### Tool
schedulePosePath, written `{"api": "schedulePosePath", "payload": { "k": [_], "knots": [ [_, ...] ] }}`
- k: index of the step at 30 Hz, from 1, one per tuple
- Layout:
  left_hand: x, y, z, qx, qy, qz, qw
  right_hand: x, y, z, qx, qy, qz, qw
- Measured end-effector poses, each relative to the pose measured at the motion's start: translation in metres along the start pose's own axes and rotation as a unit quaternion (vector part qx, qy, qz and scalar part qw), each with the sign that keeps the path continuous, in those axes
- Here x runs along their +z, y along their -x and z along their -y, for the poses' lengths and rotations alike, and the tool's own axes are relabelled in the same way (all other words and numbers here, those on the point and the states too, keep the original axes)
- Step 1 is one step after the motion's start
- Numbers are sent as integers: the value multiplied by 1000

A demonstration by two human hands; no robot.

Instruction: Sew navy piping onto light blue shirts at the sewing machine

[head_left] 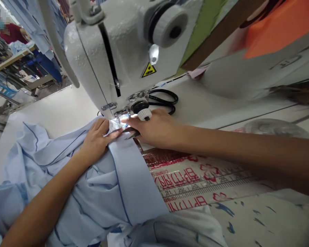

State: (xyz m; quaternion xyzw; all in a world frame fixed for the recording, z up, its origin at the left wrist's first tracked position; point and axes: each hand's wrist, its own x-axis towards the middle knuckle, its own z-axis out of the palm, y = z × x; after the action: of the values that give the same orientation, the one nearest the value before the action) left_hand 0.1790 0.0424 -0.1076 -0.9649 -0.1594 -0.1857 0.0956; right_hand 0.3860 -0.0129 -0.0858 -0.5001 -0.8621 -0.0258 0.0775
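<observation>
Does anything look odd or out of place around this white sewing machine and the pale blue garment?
Yes: dark blue streaks mark the pale surface at lower right, just beyond the red-printed measuring scale. They look odd because they resemble ink or dye stains, though the picture cannot show what they are.

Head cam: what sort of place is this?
Probably a garment sewing workshop: an industrial sewing machine, a pale blue garment with dark piping at the machine, and a co-worker at another table among hanging blue garments.
</observation>
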Motion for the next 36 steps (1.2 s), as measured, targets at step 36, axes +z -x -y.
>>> {"api": "schedulePosePath", "payload": {
  "k": [36],
  "knots": [
    [1,1,-7,-33,-18,-2,999,33,13,-23,-105,-85,-137,981]
  ]
}}
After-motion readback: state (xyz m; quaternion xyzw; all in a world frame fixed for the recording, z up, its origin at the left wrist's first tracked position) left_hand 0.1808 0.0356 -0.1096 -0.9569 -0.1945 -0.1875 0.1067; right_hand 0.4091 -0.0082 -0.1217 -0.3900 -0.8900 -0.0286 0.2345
